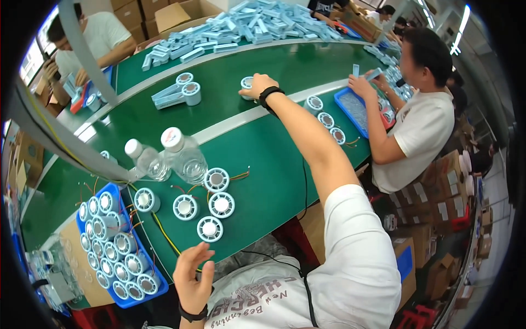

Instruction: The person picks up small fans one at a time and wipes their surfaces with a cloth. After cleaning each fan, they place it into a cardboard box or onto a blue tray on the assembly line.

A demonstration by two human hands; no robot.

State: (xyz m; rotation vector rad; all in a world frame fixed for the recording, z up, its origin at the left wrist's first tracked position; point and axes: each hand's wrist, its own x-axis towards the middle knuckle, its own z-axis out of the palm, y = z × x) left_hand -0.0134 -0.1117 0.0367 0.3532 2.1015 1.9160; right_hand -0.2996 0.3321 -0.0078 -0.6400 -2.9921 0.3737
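Note:
My right hand (pixel 262 88) is stretched far over the green belt, its fingers closed round a light-blue round fan head (pixel 247 83). Near my body, my left hand (pixel 193 270) hovers at the bench's front edge, loosely curved with thumb and fingers apart and nothing in it. The nearest fan head (pixel 210 228) lies just beyond it, in a cluster with a white-centred fan head (pixel 221 204) and others trailing thin coloured wires. Farther left on the belt, two fan heads with flat light-blue handles (pixel 170 96) lie together.
Two clear bottles (pixel 185 156) with white caps stand behind the cluster. A blue tray (pixel 156 290) full of fan heads sits at left. Light-blue handles (pixel 246 27) are heaped beyond the belt. At right, a co-worker (pixel 419 109) works beside a blue tray (pixel 350 112); a metal post (pixel 85 49) rises at left.

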